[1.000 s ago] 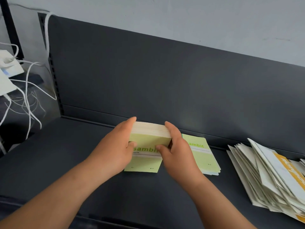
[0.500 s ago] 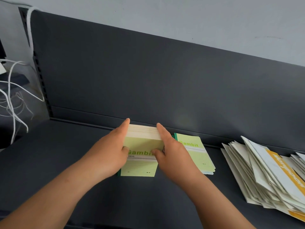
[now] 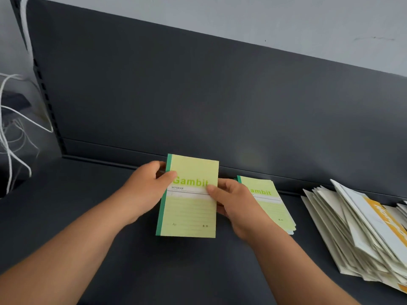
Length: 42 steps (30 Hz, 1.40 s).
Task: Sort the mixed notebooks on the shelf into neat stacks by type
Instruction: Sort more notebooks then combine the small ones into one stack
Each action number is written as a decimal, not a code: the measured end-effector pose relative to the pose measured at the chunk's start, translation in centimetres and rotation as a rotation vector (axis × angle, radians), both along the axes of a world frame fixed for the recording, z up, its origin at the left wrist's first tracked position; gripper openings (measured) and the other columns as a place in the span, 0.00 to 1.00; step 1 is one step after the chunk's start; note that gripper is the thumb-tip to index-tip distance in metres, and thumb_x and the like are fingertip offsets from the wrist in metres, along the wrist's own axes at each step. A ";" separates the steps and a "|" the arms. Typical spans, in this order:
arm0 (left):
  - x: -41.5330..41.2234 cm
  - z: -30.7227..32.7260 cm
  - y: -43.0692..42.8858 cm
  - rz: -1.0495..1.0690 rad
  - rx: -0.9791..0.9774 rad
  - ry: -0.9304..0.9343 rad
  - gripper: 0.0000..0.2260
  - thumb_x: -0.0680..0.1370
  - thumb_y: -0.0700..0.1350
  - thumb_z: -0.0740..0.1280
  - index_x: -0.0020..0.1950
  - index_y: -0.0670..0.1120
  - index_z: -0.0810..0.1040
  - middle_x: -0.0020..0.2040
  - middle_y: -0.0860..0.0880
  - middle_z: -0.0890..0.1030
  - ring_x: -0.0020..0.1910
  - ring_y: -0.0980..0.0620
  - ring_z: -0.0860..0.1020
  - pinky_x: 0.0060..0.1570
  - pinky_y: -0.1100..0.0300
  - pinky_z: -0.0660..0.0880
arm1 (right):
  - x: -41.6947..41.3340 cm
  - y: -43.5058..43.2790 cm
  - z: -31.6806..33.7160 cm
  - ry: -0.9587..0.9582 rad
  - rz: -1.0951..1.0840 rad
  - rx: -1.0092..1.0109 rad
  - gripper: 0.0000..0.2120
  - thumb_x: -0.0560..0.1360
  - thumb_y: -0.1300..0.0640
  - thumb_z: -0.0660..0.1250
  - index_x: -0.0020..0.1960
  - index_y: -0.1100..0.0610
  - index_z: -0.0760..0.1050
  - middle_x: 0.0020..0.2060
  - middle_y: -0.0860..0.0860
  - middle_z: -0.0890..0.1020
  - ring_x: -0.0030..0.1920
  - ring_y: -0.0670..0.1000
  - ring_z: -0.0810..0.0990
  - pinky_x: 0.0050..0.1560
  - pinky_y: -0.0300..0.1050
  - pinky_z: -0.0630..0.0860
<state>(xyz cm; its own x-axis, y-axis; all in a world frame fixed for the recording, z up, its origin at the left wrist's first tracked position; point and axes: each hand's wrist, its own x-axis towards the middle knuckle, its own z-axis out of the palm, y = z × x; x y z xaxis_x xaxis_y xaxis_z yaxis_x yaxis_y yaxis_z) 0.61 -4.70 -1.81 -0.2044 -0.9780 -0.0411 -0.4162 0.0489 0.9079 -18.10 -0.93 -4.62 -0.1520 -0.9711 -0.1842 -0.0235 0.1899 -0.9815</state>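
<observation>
The left hand (image 3: 145,190) and right hand (image 3: 237,205) hold the green Gambit notebooks (image 3: 189,208) over the shelf (image 3: 88,216), fingers clamped on opposite edges. A second green stack (image 3: 268,201) lies just right, with a fanned white-orange pile (image 3: 356,234) farther right

- Centre notebook (image 3: 189,208): pale yellow-green cover with faint ruled lines, dark green spine strip, lime "Gambit" lettering, white band.
- Second green stack (image 3: 269,203), right of centre: same pale green, lime lettering.
- Fanned pile (image 3: 343,230), right edge: white-cream covers, orange stripe.
- Shelf (image 3: 187,271): plain charcoal grey.
- Cords (image 3: 26,29), left edge: white.
- Wall (image 3: 286,23), top: pale grey.
</observation>
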 end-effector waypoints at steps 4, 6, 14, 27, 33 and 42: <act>-0.9 -1.6 -3.1 0.029 0.228 -0.060 0.10 0.80 0.50 0.62 0.51 0.45 0.79 0.49 0.51 0.82 0.47 0.54 0.77 0.39 0.62 0.68 | 0.1 -2.2 -0.8 0.070 -0.057 0.196 0.11 0.78 0.57 0.68 0.53 0.65 0.79 0.46 0.55 0.86 0.46 0.52 0.85 0.45 0.42 0.81; -1.4 -2.7 -4.2 0.036 0.286 -0.096 0.13 0.80 0.50 0.62 0.52 0.42 0.79 0.50 0.47 0.83 0.49 0.50 0.78 0.42 0.59 0.70 | 0.2 -2.9 -1.1 0.119 -0.076 0.238 0.09 0.77 0.57 0.68 0.49 0.63 0.77 0.44 0.56 0.85 0.41 0.51 0.83 0.38 0.39 0.80; -2.9 -4.4 -6.1 0.066 0.228 -0.232 0.13 0.81 0.49 0.59 0.49 0.41 0.77 0.48 0.44 0.81 0.44 0.48 0.79 0.38 0.56 0.71 | 0.5 -4.1 -1.9 0.363 -0.135 0.223 0.11 0.67 0.48 0.70 0.38 0.56 0.75 0.34 0.57 0.79 0.36 0.54 0.78 0.49 0.64 0.80; -4.9 -1.6 -3.6 0.167 -0.153 -0.434 0.27 0.80 0.56 0.59 0.75 0.44 0.62 0.70 0.44 0.68 0.67 0.44 0.68 0.60 0.51 0.68 | -0.6 -1.4 0.4 0.639 -0.174 -0.037 0.16 0.78 0.51 0.65 0.62 0.58 0.72 0.44 0.45 0.75 0.46 0.47 0.76 0.43 0.38 0.68; -10.8 1.2 0.9 -0.058 -0.235 -0.326 0.28 0.80 0.55 0.60 0.77 0.48 0.58 0.75 0.48 0.64 0.72 0.48 0.64 0.68 0.52 0.64 | -6.7 2.1 1.7 0.765 -0.268 -0.108 0.21 0.80 0.53 0.63 0.72 0.54 0.67 0.67 0.48 0.75 0.68 0.48 0.71 0.62 0.39 0.66; -17.7 -0.9 3.3 -0.062 0.246 -0.136 0.20 0.79 0.51 0.64 0.67 0.46 0.65 0.49 0.53 0.70 0.47 0.53 0.70 0.38 0.60 0.67 | -13.5 3.5 -0.1 0.768 -0.206 0.202 0.28 0.79 0.48 0.62 0.75 0.56 0.60 0.69 0.53 0.72 0.68 0.55 0.71 0.58 0.46 0.69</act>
<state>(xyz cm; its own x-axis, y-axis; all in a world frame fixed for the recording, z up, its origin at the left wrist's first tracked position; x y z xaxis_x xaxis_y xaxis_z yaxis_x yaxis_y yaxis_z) -17.08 -1.43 -2.75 -0.2401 -0.9210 -0.3069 -0.5385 -0.1367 0.8314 -31.58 2.53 -4.71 -0.4783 -0.8693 -0.1247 -0.6206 0.4351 -0.6524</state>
